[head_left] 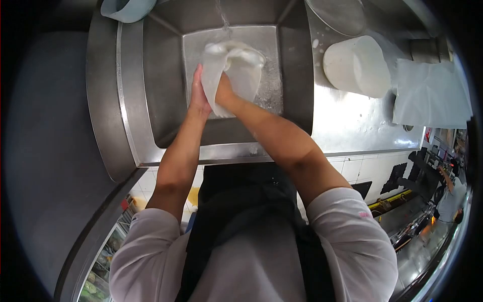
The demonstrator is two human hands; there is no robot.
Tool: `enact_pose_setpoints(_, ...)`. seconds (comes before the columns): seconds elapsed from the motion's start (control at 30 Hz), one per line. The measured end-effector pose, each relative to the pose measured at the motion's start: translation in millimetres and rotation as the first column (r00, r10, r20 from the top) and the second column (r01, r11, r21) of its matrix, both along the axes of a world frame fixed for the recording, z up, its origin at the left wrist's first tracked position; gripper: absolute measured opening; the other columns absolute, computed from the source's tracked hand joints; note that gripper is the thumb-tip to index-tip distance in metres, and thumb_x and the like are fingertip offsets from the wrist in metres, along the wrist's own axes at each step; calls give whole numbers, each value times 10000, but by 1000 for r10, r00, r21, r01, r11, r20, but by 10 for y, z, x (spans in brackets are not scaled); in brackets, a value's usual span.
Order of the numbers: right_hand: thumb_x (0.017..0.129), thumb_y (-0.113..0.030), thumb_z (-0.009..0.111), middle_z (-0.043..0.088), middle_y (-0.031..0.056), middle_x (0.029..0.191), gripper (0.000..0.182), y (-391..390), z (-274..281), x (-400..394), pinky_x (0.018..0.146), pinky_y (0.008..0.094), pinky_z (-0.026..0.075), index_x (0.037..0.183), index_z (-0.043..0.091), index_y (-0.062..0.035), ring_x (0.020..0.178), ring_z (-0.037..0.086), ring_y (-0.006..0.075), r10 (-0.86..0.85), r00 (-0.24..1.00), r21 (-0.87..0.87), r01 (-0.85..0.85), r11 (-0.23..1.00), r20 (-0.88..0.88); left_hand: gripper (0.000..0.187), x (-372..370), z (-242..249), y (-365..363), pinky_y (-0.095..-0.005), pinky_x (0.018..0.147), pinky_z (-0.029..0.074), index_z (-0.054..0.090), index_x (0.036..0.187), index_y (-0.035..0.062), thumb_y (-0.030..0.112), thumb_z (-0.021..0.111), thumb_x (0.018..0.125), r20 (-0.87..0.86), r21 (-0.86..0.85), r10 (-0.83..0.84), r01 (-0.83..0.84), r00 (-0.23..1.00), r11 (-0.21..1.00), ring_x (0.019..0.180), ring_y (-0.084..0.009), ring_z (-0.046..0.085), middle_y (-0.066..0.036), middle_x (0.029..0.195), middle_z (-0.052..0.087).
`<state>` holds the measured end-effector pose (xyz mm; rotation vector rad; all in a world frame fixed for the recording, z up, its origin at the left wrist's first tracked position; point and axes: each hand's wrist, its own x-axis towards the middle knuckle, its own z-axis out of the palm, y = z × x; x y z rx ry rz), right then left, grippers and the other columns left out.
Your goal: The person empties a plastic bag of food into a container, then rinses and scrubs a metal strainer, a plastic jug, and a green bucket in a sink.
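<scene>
1. Head view, far left: a pale blue container (128, 9) sits at the top-left corner of the steel sink (161, 100), partly cut off by the frame. It is well apart from both hands.

2. Left hand (199, 95): it lies flat and open-palmed against the left side of a white plastic tub (236, 70), fingers pointing up and away from the body. The forearm runs nearly straight from the shoulder into the basin, elbow slightly bent. The hand presses and steadies; it does not wrap round the tub.

3. The white plastic tub: it is held low inside the sink basin, between the two hands, directly ahead of the person. It is tilted, with its mouth facing roughly toward the right hand. A thin stream of water (222, 15) falls from above onto its upper edge. Its long axis appears to run from lower left to upper right, though the tilt makes this uncertain.

4. Right hand (225, 93): it reaches into the tub's mouth, and the fingers are hidden inside, so their spread cannot be told. The right forearm crosses diagonally from the lower right, wrist at the tub's rim. Both hands are equally close to the tub.

5. Right of the sink: a second white bucket (357, 65) lies on its side on the wet bench (352, 126), beside a white cloth (432, 93).

6. Far right edge: another person (449, 194) works in the background.
</scene>
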<state>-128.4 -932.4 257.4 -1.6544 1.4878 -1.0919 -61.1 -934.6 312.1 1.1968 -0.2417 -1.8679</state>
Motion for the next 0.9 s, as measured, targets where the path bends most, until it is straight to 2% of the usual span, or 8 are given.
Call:
enact_pose_setpoints(0.1, 774, -146, 590, 586, 261, 1111, 378, 5, 47, -32, 948, 484, 395, 1120, 601, 4, 1136, 503, 402, 245, 958, 328, -282, 902, 150, 604, 159, -219, -182, -397, 923, 475, 543, 1240, 64, 541, 467, 877, -19, -42, 93, -94, 995, 995, 1027, -266, 595, -101, 1155, 607)
enact_pose_setpoints(0.3, 749, -51, 556, 627, 219, 1039, 276, 428, 613, -395, 938, 445, 421, 1008, 634, 2, 1039, 572, 382, 318, 855, -301, -456, 837, -410, 576, 338, 64, -288, -407, 915, 482, 548, 1224, 53, 517, 438, 901, -294, -116, -81, 48, 952, 992, 1045, -267, 591, -107, 1161, 604)
enact_pose_setpoints(0.4, 712, -30, 554, 642, 206, 1014, 270, 258, 245, -326, 959, 428, 420, 966, 640, 5, 1001, 595, 378, 444, 654, 106, -489, 866, -613, 565, 235, -112, -250, -416, 925, 479, 536, 1243, 55, 488, 446, 892, -224, -83, -26, 8, 974, 997, 1033, -280, 600, -118, 1159, 606)
enact_pose_setpoints(0.5, 701, -42, 562, 637, 226, 1031, 292, 240, 44, -158, 1001, 422, 405, 977, 642, 13, 1029, 594, 373, 475, 863, 170, -449, 877, -171, 568, 191, -256, -277, -393, 868, 503, 558, 1201, 40, 485, 483, 857, -33, -19, 91, -91, 995, 996, 957, -286, 621, -129, 1107, 623)
enact_pose_setpoints(0.6, 764, -101, 557, 573, 212, 1202, 406, 448, 68, -339, 1059, 450, 340, 1154, 567, 10, 1181, 500, 373, 598, 666, 151, -603, 784, -446, 536, 328, -127, -396, -366, 888, 486, 568, 1188, 51, 465, 497, 854, -221, -43, -10, 1, 975, 999, 980, -266, 611, -105, 1105, 628)
enact_pose_setpoints(0.7, 803, -133, 533, 563, 199, 1239, 396, 297, 304, -578, 1063, 456, 332, 1171, 565, 12, 1200, 493, 366, 402, 608, 50, -511, 858, -685, 543, 288, -183, -380, -362, 906, 472, 564, 1195, 55, 468, 501, 849, -55, -87, -29, 24, 998, 996, 1002, -260, 603, -101, 1108, 627)
enact_pose_setpoints(0.8, 831, -153, 513, 559, 185, 1247, 384, -62, -116, -490, 1037, 455, 357, 1187, 560, -19, 1188, 505, 347, 388, 617, 96, -450, 888, -685, 548, 106, -141, -258, -367, 914, 466, 562, 1199, 53, 471, 503, 850, -62, -66, -15, 11, 998, 998, 1006, -260, 603, -100, 1105, 628)
enact_pose_setpoints(0.9, 855, -229, 527, 513, 202, 1310, 434, -276, 26, -458, 1077, 473, 307, 1238, 544, -27, 1267, 442, 346, 417, 840, 200, -367, 908, -348, 546, -41, -19, -194, -381, 920, 460, 566, 1189, 51, 475, 500, 851, -10, 2, -17, 17, 1000, 1000, 1027, -262, 593, -97, 1116, 624)
